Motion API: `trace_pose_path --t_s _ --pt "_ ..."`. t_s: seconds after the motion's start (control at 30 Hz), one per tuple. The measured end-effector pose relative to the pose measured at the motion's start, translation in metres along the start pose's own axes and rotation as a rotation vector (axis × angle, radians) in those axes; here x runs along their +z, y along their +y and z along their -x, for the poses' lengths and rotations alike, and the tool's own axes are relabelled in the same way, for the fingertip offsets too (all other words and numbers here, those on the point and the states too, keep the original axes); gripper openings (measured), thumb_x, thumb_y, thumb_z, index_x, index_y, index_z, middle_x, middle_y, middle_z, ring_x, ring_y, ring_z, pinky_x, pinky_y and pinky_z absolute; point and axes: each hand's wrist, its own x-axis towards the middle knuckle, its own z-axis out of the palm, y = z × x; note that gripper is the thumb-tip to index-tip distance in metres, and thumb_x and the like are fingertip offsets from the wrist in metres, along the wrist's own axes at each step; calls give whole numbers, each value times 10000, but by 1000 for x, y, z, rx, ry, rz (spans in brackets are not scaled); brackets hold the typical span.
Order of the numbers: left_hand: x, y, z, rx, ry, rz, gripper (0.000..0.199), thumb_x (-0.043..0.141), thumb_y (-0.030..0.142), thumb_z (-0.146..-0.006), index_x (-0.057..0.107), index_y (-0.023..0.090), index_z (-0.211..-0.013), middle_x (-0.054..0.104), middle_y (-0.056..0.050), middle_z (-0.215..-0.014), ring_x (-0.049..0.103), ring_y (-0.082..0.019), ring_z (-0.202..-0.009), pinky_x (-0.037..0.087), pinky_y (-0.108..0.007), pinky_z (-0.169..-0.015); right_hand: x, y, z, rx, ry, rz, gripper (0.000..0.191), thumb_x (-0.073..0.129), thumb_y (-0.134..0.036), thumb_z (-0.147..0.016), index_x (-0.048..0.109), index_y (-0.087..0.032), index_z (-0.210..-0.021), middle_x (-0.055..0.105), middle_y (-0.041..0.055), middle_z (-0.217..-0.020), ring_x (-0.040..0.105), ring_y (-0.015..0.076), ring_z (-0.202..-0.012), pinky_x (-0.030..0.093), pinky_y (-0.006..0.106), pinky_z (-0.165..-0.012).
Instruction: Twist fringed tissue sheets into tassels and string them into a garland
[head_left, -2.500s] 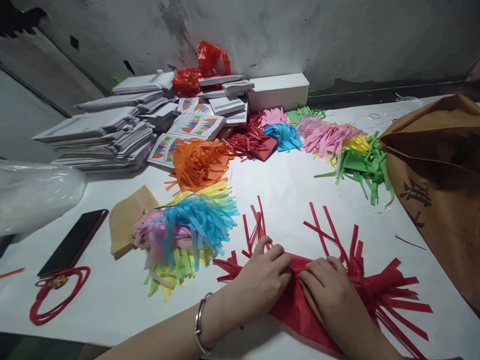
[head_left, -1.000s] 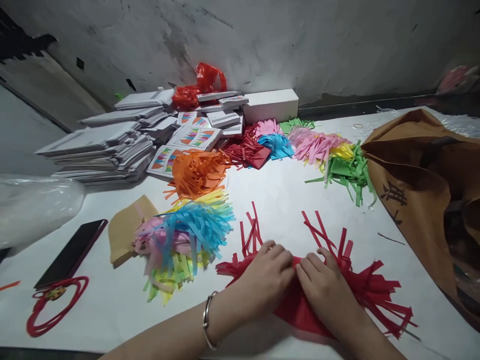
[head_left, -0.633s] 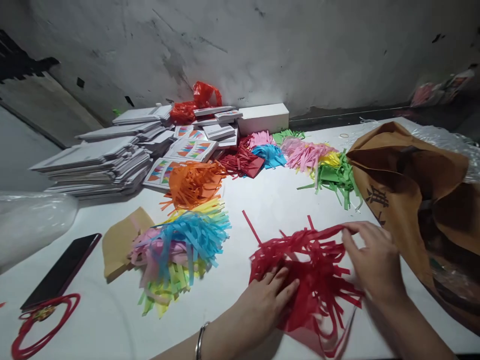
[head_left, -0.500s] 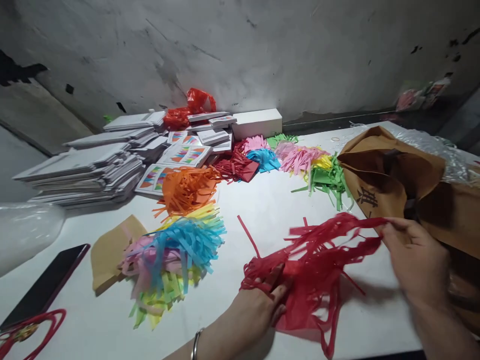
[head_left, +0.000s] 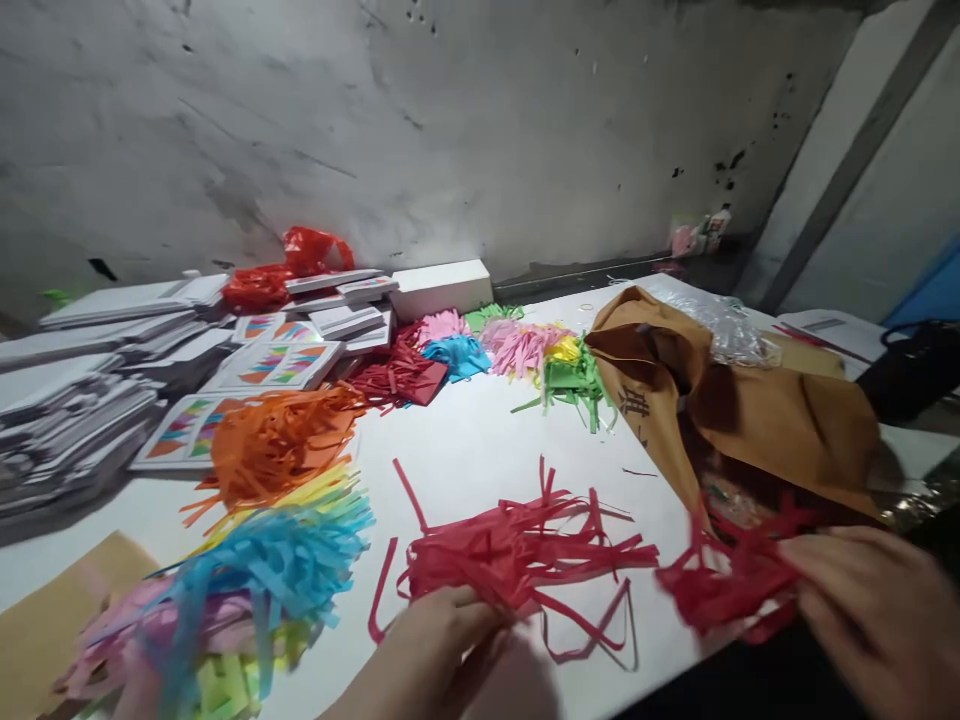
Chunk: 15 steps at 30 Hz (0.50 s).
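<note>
Right hand (head_left: 877, 610): thumb and fingertips clamped on a red tuft (head_left: 735, 585), both blurred, on the near side of the brown bag (head_left: 787, 430); the pinch at its outer end seems meant to keep the strips in 1 clump.
Left hand (head_left: 442, 640): well left of the bag, fingers curled at the near edge of the red bundle (head_left: 487, 550), probably steadying it; whether they pinch or only press, I cannot tell.
Red bundle: flat on the white table (head_left: 442, 440), left of the bag, fringe spread towards it; its strips come close to the tuft's, and blur hides whether they touch.
Blue bundle (head_left: 277, 570): farther left of the bag than the red bundle, just beside the orange bundle (head_left: 285, 440); likely put aside to leave working room.
Green bundle (head_left: 574, 380): just left of the bag, ending a mixed-colour row, perhaps sorted by colour.
White box (head_left: 442, 290): beyond that row, left of the bag, probably stored out of reach.
</note>
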Motion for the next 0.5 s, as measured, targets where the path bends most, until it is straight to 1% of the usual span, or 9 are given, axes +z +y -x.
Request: trace_pose_path --t_s 0.03,0.1,0.17,0.2,0.27,0.33,0.37,0.43,0.5 --pt "-3 17 -5 75 10 132 266 474 261 -988 732 226 -931 741 -56 -832 684 -166 -710 510 -217 -621 2 -10 -4 -96 -49 -20 221 448 -204 -1004 659 -244 -1056 757 21 -895 693 175 -819 453 372 -917" --pt "-1 49 -19 167 86 357 212 550 308 -972 725 248 -1075 751 -68 -967 692 -172 -822 531 -221 -690 4 -30 -14 -215 -113 -79 264 420 -178 -1010 666 -212 -1097 767 32 -958 711 178 -884 411 398 -1007" --pt "10 73 -36 147 93 545 256 631 361 -933 723 242 -1140 745 -83 -1048 682 -191 -911 532 -253 -773 0 -46 -25 -258 -101 -120 286 407 -187 -1019 682 -191 -1099 776 31 -974 723 176 -911 391 391 -1052" --pt "19 81 -46 93 45 656 277 667 395 -908 738 221 -1112 748 -85 -1022 677 -192 -902 525 -264 -783 -3 -53 -30 -276 -69 -133 297 399 -185 -1021 689 -184 -1082 782 25 -960 730 170 -897 409 371 -1045" --pt "36 92 -62 -60 -135 945 329 760 467 -818 767 163 -944 742 -68 -865 664 -169 -797 508 -260 -752 -8 -61 -35 -266 16 -154 294 402 -159 -1013 694 -173 -1044 789 20 -921 743 160 -860 463 337 -1015" --pt "52 97 -74 -208 -289 1222 402 862 496 -686 741 124 -779 708 -42 -738 632 -133 -696 490 -246 -719 -10 -64 -33 -178 101 -200 227 467 -145 -983 689 -161 -1026 788 25 -881 750 155 -823 507 317 -993" --pt "58 98 -77 -250 -316 1319 415 904 478 -624 725 119 -731 694 -29 -702 614 -117 -664 480 -236 -708 -9 -66 -30 -100 138 -237 185 510 -146 -965 686 -160 -1017 784 27 -861 752 156 -808 523 314 -988" --pt "68 99 -82 -270 -325 1404 387 950 403 -563 722 119 -693 664 3 -640 579 -89 -617 455 -214 -681 -5 -70 -20 71 211 -332 133 571 -146 -933 686 -182 -989 768 10 -800 751 157 -778 560 298 -944" --pt "76 99 -85 -249 -305 1409 347 964 346 -545 735 121 -675 639 23 -596 557 -77 -586 434 -201 -649 1 -77 -9 264 248 -443 119 596 -157 -925 694 -217 -954 753 -6 -769 749 159 -774 596 263 -857"
